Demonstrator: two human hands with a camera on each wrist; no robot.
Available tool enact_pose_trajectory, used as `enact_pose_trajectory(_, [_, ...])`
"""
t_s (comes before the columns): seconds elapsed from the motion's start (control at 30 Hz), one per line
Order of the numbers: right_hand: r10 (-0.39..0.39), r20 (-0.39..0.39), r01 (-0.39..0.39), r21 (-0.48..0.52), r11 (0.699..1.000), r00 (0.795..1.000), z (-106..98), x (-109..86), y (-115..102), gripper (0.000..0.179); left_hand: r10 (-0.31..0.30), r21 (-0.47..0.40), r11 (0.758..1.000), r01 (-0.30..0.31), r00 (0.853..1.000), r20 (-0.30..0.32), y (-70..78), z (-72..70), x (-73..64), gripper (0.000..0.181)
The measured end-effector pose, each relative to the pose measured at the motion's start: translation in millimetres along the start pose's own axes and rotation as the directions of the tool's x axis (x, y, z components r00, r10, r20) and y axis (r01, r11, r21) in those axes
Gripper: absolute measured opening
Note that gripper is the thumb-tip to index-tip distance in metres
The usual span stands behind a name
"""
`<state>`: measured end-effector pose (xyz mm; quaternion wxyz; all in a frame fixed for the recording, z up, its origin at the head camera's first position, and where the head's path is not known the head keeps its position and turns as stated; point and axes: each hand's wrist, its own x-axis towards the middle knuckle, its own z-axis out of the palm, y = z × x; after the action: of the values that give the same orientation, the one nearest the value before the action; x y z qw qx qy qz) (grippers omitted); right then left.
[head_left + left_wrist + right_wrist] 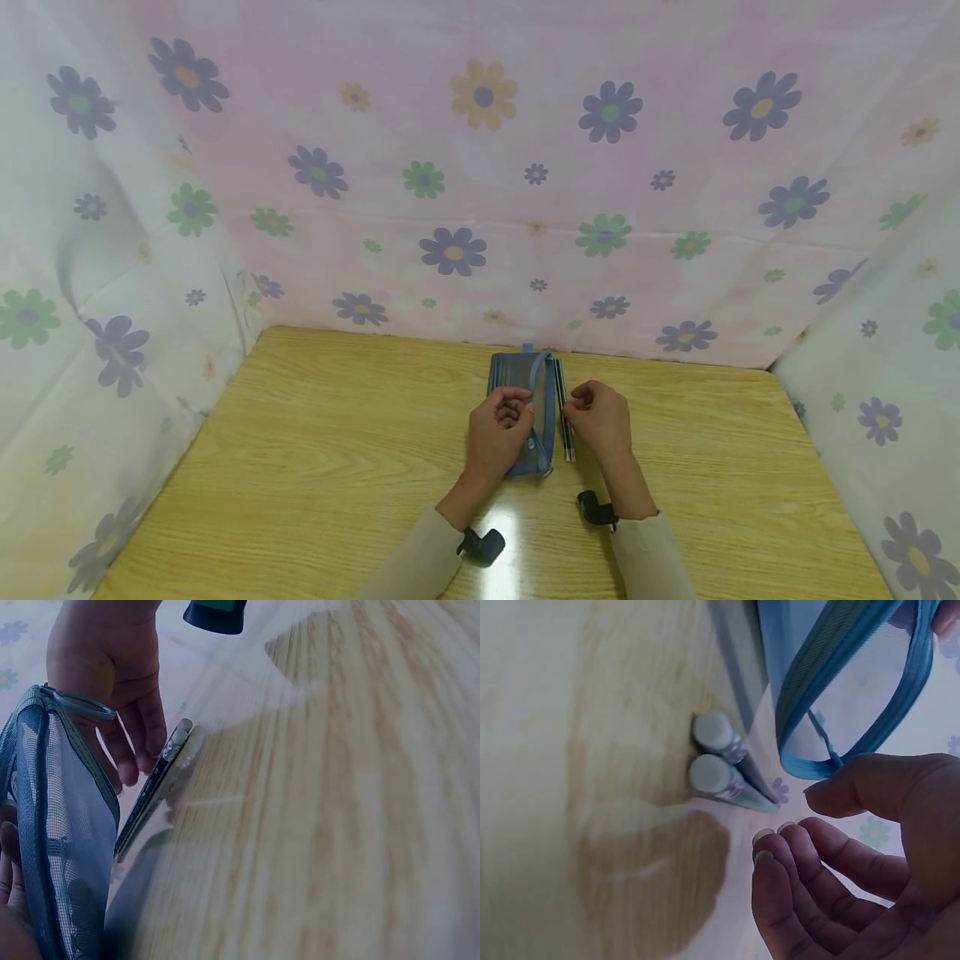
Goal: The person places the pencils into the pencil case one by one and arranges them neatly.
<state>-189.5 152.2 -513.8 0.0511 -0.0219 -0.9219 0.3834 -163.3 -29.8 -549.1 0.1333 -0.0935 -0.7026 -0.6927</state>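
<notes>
A blue mesh pencil pouch (550, 417) with a zipper stands upright on the table, its zipped mouth spread open in the right wrist view. My left hand (495, 437) pinches the pouch's edge between thumb and fingers. Just right of the pouch lie two slim pencils (568, 437) side by side, with white ends (711, 731) toward me. Beside them hovers my right hand (606, 421), fingers loosely bent, thumb apart, nothing between them. Its fingertips appear close to the pencils without gripping them. Faint stripes show through the pouch's left side; what they are I cannot tell.
The wood-grain table (337, 417) reaches back to a pink flowered cloth (390, 217), with white flowered cloth (45, 250) on both sides. Black wrist cameras (483, 547) sit below each hand. Light glares off the table near the front.
</notes>
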Motion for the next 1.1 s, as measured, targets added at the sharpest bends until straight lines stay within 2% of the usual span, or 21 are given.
enact_pose_trajectory(0.2, [0.005, 0.004, -0.005, -0.05, 0.999, 1.0, 1.9, 1.1, 4.8, 0.016, 0.0, 0.003, 1.0, 0.0, 1.0, -0.002, -0.9, 0.0, 0.7, 0.015])
enact_pose_trajectory(0.87, [0.024, 0.025, -0.022, -0.083, 0.996, 0.999, 6.2, 3.0, 8.6, 0.017, 0.015, -0.008, 1.0, -0.015, 1.0, -0.015, -0.6, 0.8, 1.4, 0.016])
enact_pose_trajectory(1.1, [0.065, 0.044, -0.061, -0.095, 0.994, 0.997, 4.0, 1.9, 6.9, 0.018, 0.006, 0.017, 1.0, -0.006, 0.999, -0.038, 2.2, 3.5, 0.7, 0.017])
